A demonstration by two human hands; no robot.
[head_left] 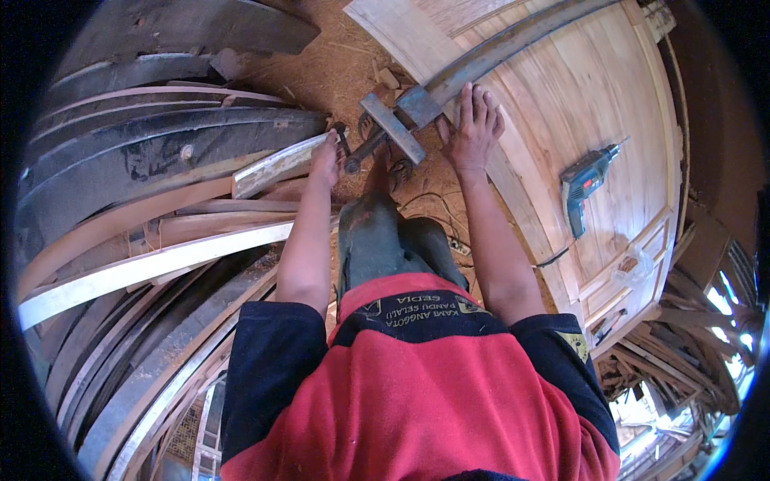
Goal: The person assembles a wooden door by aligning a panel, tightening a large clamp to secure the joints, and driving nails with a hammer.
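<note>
A long metal bar clamp (513, 46) lies across a pale wooden door panel (597, 88). Its sliding head, a flat metal jaw (392, 128) and a screw stick out past the panel's near left edge. My left hand (326, 163) is closed on the clamp's dark turning handle (342, 138) at the end of the screw. Fingers extended, my right hand (472, 136) rests on the panel's edge strip beside the bar; its thumb reaches toward the clamp head.
A blue-green power drill (584, 183) lies on the panel, with a clear plastic bag (636, 264) farther along. Stacked boards (192, 148) crowd the left side. Sawdust covers the floor (353, 48), where a cable and a power strip (459, 246) lie near my legs.
</note>
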